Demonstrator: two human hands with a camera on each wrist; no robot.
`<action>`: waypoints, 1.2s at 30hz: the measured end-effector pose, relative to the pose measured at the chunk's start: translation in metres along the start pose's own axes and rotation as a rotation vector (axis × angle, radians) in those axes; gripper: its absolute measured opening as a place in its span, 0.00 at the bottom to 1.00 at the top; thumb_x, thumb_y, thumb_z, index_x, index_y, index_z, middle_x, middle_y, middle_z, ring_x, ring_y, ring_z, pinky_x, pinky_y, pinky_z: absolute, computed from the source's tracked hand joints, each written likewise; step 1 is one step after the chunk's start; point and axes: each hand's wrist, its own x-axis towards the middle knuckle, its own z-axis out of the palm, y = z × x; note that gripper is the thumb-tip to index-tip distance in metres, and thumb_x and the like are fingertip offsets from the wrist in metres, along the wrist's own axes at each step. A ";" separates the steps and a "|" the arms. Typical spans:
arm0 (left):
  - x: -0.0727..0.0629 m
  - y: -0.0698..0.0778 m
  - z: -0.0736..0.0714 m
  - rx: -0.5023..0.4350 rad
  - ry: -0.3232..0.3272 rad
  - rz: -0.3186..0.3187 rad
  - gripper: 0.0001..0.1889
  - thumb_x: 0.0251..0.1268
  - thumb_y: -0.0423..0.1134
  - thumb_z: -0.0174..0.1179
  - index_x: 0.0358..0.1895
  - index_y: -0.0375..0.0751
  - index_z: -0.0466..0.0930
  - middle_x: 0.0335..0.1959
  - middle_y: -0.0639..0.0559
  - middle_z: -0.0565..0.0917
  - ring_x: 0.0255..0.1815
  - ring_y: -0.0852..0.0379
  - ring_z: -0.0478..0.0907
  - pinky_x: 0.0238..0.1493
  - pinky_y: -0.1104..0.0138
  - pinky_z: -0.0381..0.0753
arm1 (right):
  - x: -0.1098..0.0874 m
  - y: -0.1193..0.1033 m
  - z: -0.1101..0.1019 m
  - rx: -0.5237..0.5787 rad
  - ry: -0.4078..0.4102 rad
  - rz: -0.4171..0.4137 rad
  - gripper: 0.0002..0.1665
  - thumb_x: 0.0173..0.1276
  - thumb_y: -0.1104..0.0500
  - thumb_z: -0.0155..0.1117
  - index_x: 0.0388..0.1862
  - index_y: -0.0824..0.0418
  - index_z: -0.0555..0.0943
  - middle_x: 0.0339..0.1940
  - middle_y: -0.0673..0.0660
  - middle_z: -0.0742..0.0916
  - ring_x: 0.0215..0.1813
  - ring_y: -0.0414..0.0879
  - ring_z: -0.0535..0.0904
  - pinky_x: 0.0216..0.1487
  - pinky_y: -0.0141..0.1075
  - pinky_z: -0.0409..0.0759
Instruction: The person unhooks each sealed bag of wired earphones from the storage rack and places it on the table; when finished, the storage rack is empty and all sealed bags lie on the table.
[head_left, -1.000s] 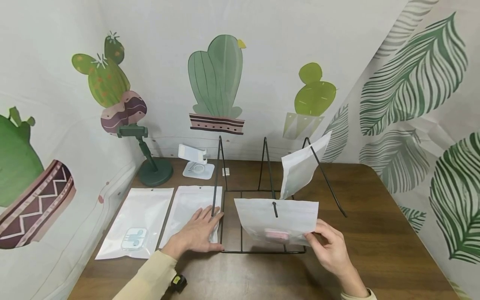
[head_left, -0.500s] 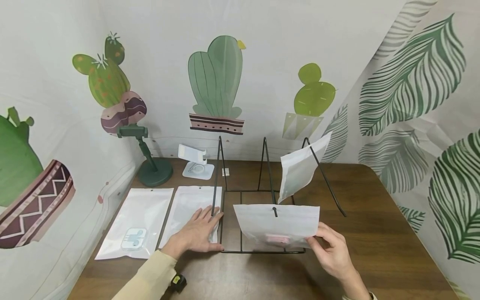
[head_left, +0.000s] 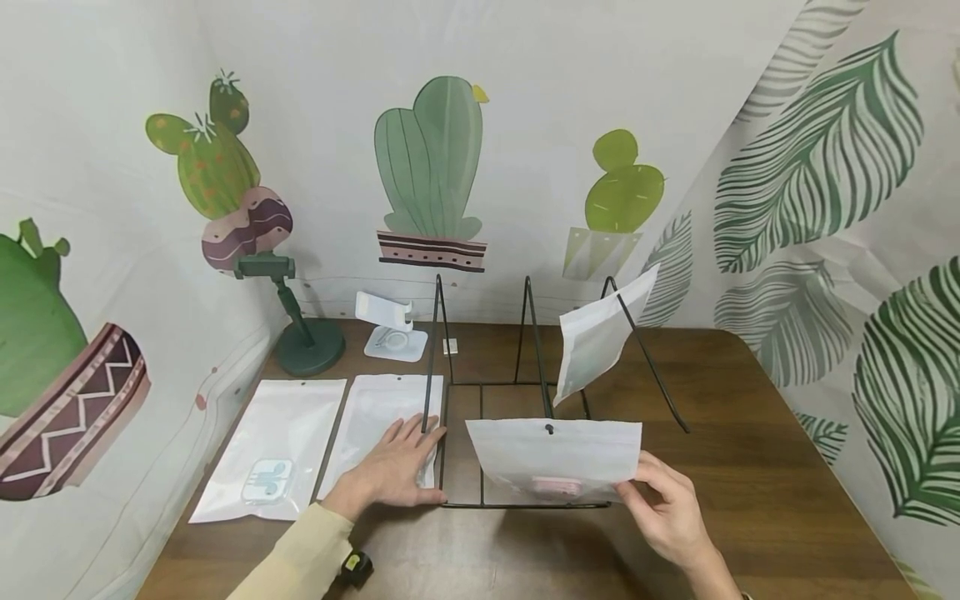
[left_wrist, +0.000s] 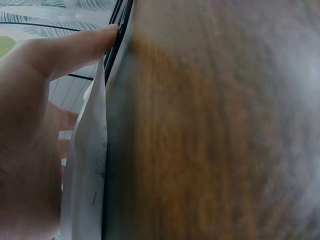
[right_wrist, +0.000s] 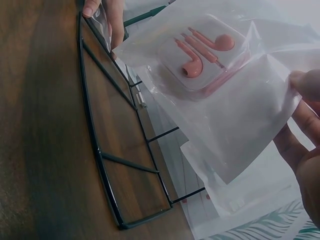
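A white zip bag with pink earphones in a clear case hangs by its top hole near the tip of the rack's middle prong. My right hand pinches that bag's right edge between thumb and fingers. With fingers spread, my left hand lies over another white bag on the table. Its thumb touches the base of the black wire rack, as the left wrist view also shows. Behind, a second hanging bag is on the right prong.
At the left lies a white bag holding blue-and-white earphones. Behind stand a green phone stand and a white folding stand. A small black item sits near my left sleeve. The rack's left prong juts forward.
My right hand has drawn the pink-earphone bag toward me along the middle prong, so its hole sits closer to the tip. My left hand has stayed in place.
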 end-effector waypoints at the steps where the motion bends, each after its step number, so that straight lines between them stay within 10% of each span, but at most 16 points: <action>1: 0.000 0.000 0.000 -0.001 0.000 0.001 0.56 0.50 0.75 0.57 0.76 0.42 0.55 0.78 0.42 0.55 0.78 0.40 0.50 0.76 0.44 0.49 | 0.001 -0.001 0.000 -0.008 0.003 -0.002 0.07 0.66 0.72 0.62 0.41 0.74 0.82 0.53 0.56 0.86 0.55 0.40 0.81 0.54 0.24 0.79; 36: 0.000 0.003 -0.002 -0.001 -0.008 0.002 0.56 0.50 0.76 0.57 0.76 0.41 0.55 0.77 0.41 0.56 0.78 0.40 0.49 0.76 0.43 0.48 | 0.009 -0.026 -0.015 0.046 0.040 -0.040 0.10 0.63 0.75 0.62 0.44 0.77 0.81 0.52 0.61 0.86 0.52 0.44 0.81 0.50 0.25 0.81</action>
